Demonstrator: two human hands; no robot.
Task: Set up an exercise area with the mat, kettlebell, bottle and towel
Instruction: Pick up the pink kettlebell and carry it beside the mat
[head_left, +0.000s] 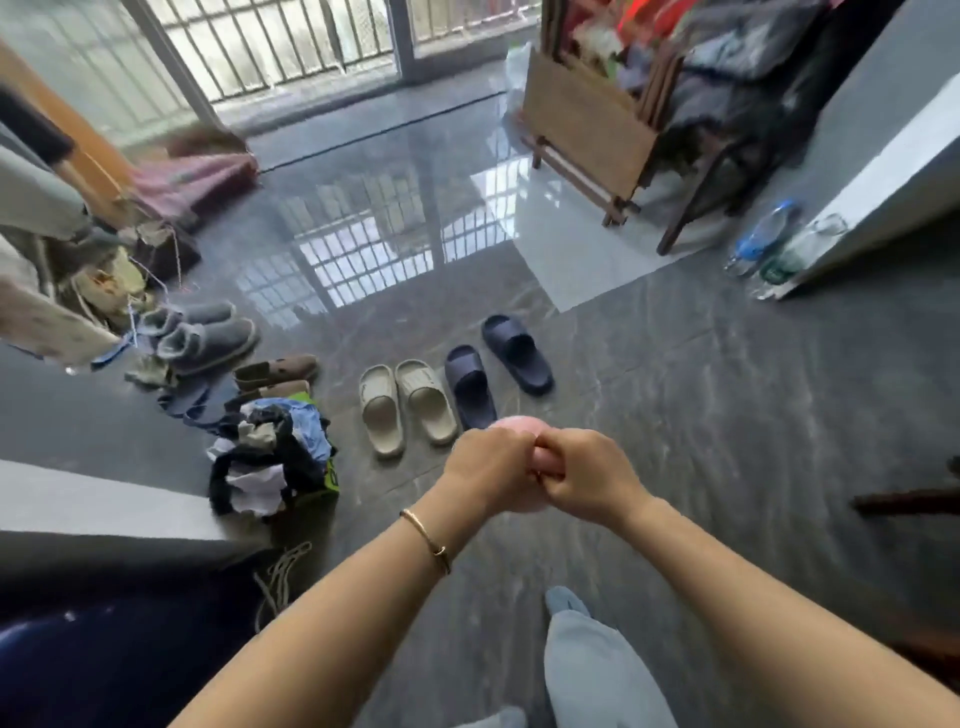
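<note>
A pink rounded kettlebell (515, 427) hangs in front of me above the dark tiled floor, mostly hidden by my hands. My left hand (488, 470) and my right hand (587, 475) are both closed around its handle, knuckles touching. Two clear plastic bottles lean against a grey wall at the right: one with a blue label (762, 240), one with a green label (797, 255). A pinkish striped fabric or mat (197, 176) lies at the far left near the balcony door. I cannot tell whether it is the mat or the towel.
Beige slippers (408, 405) and navy slippers (498, 369) lie just beyond my hands. A heap of clothes (272, 457), grey boots (205, 332) and brown shoes sit at the left. A wooden rack (592, 130) piled with clothes stands at the far right. My leg (597, 665) is below.
</note>
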